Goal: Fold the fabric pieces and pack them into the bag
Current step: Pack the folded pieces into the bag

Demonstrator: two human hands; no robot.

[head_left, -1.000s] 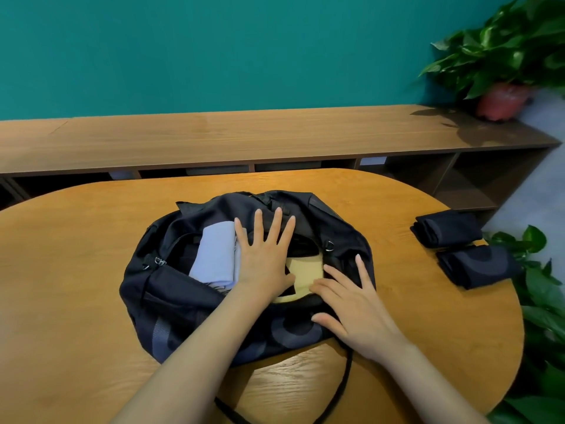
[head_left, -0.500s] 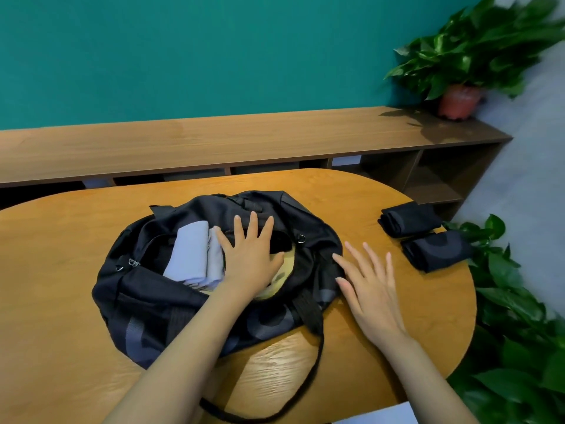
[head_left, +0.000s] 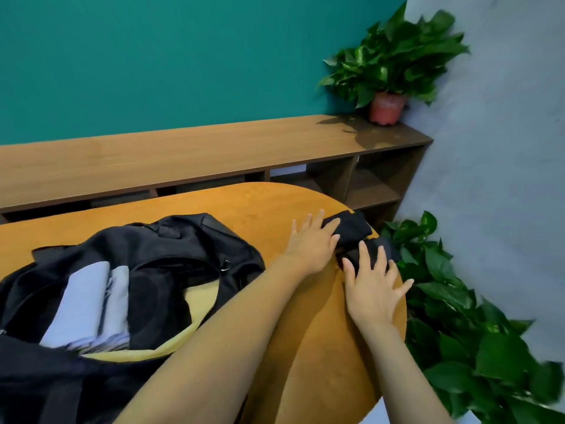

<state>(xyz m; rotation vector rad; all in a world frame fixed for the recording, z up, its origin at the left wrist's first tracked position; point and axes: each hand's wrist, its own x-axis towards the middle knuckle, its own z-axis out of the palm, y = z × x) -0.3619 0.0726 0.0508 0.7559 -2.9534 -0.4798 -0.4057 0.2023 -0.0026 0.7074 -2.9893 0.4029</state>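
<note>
Head view. Table (head_left: 275, 206): wooden, oval. Bag (head_left: 171, 240): black, open, left of both hands, holding pale blue folds (head_left: 82, 301) and a yellow piece (head_left: 200, 298). Far roll (head_left: 353, 223): black fabric under the left hand's (head_left: 308, 244) straight fingertips. Near roll (head_left: 389, 249): under the right hand (head_left: 371, 290), fingers spread flat. Neither hand clasps. Handling, judged: light, soft, apt to unroll; take each across its middle, thumb beneath. Change: both hands have left the bag for the rolls.

Bag (head_left: 183, 240) cut off left; nearer black roll (head_left: 348, 255) mostly under right hand (head_left: 373, 292).
</note>
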